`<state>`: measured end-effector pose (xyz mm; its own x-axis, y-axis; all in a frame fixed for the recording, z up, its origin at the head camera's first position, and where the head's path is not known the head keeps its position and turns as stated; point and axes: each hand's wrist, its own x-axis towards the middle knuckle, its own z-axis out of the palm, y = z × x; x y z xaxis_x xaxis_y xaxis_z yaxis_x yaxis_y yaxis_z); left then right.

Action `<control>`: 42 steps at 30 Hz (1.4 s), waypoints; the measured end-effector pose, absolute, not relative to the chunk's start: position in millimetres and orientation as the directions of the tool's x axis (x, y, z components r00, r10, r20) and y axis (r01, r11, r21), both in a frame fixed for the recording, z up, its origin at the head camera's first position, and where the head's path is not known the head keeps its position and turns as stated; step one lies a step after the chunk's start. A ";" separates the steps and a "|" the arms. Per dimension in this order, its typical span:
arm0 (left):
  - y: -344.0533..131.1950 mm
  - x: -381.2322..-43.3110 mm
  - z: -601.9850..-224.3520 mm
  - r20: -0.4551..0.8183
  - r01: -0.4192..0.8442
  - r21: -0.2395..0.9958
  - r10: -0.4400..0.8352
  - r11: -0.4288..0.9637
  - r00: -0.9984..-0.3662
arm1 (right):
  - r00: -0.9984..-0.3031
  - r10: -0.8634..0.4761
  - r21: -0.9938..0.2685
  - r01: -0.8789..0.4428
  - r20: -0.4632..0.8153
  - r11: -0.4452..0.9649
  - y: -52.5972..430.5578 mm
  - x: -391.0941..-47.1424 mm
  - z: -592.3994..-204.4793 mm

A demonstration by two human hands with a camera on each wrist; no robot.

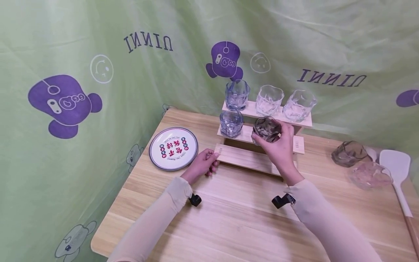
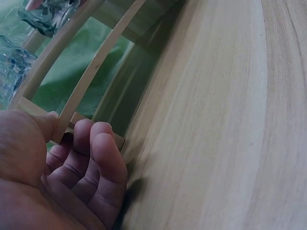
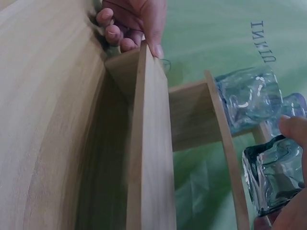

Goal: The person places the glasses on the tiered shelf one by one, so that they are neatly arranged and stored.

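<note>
A three-step wooden rack [image 1: 248, 159] stands on the table. At the left end of its lowest step, my left hand [image 1: 202, 163] pinches the board, thumb on top and fingers below, as the left wrist view [image 2: 91, 177] also shows. My right hand [image 1: 282, 153] grips a dark grey glass [image 1: 266, 128] at the middle step; whether its base touches the board I cannot tell. Left of it on that step sits a bluish glass [image 1: 231, 125]. The top step carries another bluish glass [image 1: 237, 96] and two clear glasses, one in the middle [image 1: 269, 102] and one at the right [image 1: 298, 107].
Left of the rack lies a white plate [image 1: 173, 148] with red lettering. On the right are a dark glass [image 1: 348, 154], a pinkish clear glass [image 1: 370, 176] and a white spatula [image 1: 397, 171] with a wooden handle. A green printed curtain [image 1: 183, 80] hangs behind the table.
</note>
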<state>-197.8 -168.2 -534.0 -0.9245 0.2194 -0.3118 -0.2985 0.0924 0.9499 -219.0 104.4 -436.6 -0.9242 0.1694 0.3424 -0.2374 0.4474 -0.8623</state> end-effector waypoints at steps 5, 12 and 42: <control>-166.3 -198.0 -533.9 -0.315 -0.306 0.949 0.222 0.078 -0.923 | -0.928 0.176 -0.868 -0.224 0.329 0.444 100.5 -220.0 -440.2; -165.0 -197.4 -532.3 -0.319 -0.306 0.947 0.227 0.092 -0.920 | -0.924 0.177 -0.864 -0.231 0.338 0.448 100.5 -221.8 -445.0; -165.8 -196.2 -531.6 -0.330 -0.318 0.944 0.211 0.089 -0.920 | -0.873 0.342 -0.836 -0.125 0.349 0.534 286.8 -171.4 -447.7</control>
